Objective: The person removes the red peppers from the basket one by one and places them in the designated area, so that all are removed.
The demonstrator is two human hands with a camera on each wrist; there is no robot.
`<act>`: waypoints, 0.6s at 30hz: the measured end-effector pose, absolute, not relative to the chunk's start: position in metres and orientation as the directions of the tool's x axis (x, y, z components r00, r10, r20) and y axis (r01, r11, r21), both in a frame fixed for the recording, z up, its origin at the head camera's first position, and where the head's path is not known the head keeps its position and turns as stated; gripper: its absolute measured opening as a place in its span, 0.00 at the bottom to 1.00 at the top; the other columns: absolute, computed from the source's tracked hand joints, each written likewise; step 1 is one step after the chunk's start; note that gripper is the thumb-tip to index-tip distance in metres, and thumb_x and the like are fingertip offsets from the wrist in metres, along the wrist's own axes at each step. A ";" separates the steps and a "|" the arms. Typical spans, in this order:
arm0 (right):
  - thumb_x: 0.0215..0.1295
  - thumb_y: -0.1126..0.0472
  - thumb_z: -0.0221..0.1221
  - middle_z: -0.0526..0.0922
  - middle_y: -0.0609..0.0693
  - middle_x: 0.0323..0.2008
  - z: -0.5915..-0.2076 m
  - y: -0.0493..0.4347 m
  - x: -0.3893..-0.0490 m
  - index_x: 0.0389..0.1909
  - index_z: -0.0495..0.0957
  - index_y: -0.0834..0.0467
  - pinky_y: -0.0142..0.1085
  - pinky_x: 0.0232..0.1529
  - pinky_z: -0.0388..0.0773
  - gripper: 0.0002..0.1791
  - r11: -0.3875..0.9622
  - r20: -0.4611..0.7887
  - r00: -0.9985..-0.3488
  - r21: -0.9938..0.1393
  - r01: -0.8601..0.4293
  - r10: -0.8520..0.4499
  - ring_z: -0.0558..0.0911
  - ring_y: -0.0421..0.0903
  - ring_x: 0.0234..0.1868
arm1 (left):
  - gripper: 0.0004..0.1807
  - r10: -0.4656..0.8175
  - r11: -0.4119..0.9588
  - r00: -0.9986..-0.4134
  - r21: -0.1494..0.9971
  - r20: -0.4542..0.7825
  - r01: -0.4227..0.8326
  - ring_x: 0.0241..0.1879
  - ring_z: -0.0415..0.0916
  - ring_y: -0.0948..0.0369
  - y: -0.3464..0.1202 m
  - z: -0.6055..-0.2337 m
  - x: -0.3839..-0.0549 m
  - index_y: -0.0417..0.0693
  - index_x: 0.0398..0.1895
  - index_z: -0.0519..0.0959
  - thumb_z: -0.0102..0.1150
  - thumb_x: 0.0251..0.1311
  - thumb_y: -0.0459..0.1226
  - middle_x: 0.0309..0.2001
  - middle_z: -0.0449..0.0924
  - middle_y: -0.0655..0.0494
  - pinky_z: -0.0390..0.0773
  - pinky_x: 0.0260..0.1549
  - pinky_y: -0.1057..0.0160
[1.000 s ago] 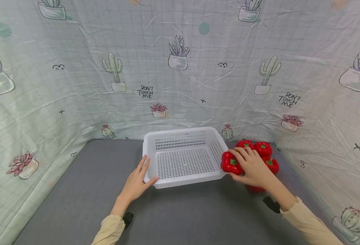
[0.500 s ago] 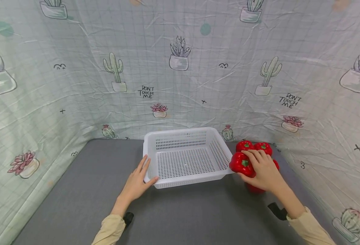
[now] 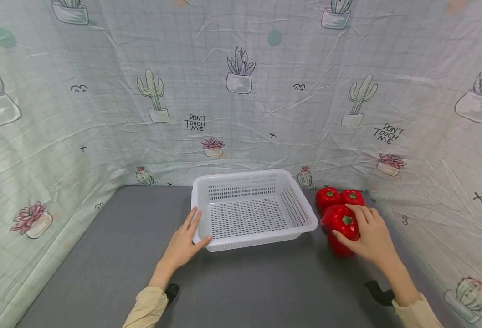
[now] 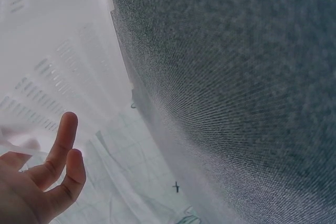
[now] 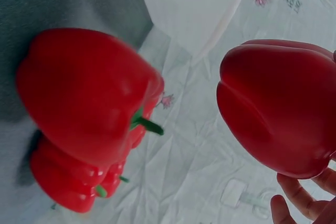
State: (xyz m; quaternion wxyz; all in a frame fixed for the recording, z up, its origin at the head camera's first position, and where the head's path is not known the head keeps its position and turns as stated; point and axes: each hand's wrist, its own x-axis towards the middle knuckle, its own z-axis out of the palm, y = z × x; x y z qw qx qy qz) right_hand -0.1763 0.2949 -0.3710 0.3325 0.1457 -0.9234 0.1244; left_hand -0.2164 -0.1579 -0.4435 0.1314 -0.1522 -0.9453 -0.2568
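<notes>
My right hand (image 3: 371,234) grips a red bell pepper (image 3: 336,219) by its sides, its green stem facing up. In the right wrist view this held pepper (image 5: 281,106) hangs off the table, apart from the other bell peppers (image 5: 86,95). Below and behind it in the head view are a near bell pepper (image 3: 339,247) and two far ones (image 3: 328,198); others may be hidden. My left hand (image 3: 181,243) holds the near left corner of a white plastic basket (image 3: 257,238), thumb along the front rim. Outside the basket wall, two fingers (image 4: 65,135) show in the left wrist view.
The basket stands on a grey tabletop (image 3: 245,287), its slotted floor (image 3: 247,217) bare. A cloth printed with cacti (image 3: 265,114) hangs behind and at both sides. The peppers cluster right of the basket, close to the right-hand cloth.
My right hand has drawn the held pepper rightward, from the basket's right rim to over the other peppers. The left hand and basket have stayed put.
</notes>
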 end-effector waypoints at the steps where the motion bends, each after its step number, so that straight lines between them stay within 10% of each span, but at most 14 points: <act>1: 0.26 0.55 0.73 0.74 0.61 0.43 -0.372 0.297 -0.175 0.49 0.69 0.64 0.56 0.37 0.72 0.42 0.928 0.654 -0.734 -0.136 -0.348 -0.180 0.69 0.56 0.42 | 0.43 0.220 0.821 -0.919 0.446 0.328 0.356 0.59 0.63 0.42 -0.158 -0.444 -0.216 0.46 0.68 0.53 0.52 0.53 0.57 0.70 0.46 0.50 0.64 0.49 0.39; 18: 0.33 0.61 0.66 0.71 0.66 0.41 -0.388 0.325 -0.166 0.48 0.67 0.71 0.56 0.35 0.68 0.36 0.939 0.722 -0.691 -0.211 -0.273 -0.039 0.69 0.61 0.41 | 0.42 0.219 0.816 -0.917 0.454 0.332 0.359 0.58 0.64 0.43 -0.158 -0.444 -0.216 0.46 0.67 0.54 0.52 0.53 0.56 0.70 0.46 0.50 0.65 0.48 0.40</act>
